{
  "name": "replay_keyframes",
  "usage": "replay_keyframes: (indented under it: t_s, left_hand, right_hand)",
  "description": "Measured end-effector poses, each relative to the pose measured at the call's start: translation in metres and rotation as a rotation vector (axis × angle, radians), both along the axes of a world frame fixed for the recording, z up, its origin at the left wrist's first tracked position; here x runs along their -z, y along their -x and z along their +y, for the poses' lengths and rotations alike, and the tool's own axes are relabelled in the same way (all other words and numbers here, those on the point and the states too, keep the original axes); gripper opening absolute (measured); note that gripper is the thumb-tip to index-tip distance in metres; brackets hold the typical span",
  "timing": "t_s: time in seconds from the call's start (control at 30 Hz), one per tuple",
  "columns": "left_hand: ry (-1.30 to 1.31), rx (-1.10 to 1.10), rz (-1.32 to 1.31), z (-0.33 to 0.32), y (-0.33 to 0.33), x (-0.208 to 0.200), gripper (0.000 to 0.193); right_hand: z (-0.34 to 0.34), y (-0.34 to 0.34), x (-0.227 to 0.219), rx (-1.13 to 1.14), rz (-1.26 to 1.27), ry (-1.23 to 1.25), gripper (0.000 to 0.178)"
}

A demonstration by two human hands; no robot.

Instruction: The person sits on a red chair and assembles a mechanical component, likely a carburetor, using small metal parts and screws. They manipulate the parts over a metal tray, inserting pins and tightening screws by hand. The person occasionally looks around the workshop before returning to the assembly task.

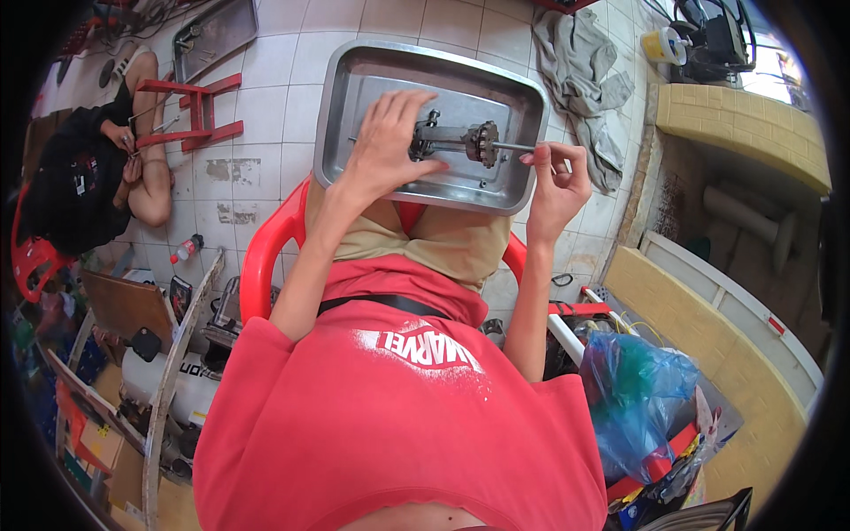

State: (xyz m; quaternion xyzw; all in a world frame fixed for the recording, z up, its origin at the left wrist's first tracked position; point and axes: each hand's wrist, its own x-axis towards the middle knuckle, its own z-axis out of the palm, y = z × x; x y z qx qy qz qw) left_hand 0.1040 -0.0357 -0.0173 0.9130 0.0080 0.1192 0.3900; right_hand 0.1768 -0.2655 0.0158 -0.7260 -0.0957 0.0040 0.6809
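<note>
On my lap rests a metal tray (341, 84) with a mechanical shaft assembly (452, 135) over its middle. A toothed gear wheel (482, 144) sits toward the assembly's right end. From there a thin metal rod (514, 147) sticks out to the right, its tip between the pinched thumb and fingers of my right hand (558, 180). My left hand (388, 146) reaches over the tray's left side at the assembly's other end. Its thumb and fingers are spread apart, and the back of the hand hides part of that end.
A grey cloth (580, 84) lies on the tiled floor beyond the tray's right. At the far left another person (84, 177) sits by a small red stool (199, 115) and a second tray (217, 40). A blue plastic bag (633, 389) is at my right.
</note>
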Motion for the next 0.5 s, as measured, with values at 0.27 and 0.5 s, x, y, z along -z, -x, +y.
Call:
replay_keyframes:
  t_s: [0.27,0.5]
  left_hand:
    - [0.192,0.136,0.101,0.017,0.020,0.007,0.080]
    - [0.213,0.116,0.104,0.018,0.021,0.005,0.076]
  right_hand:
    - [-0.012,-0.006,-0.013,-0.093,0.077,0.043,0.022]
    - [-0.003,-0.008,-0.024,-0.066,-0.042,0.364,0.025]
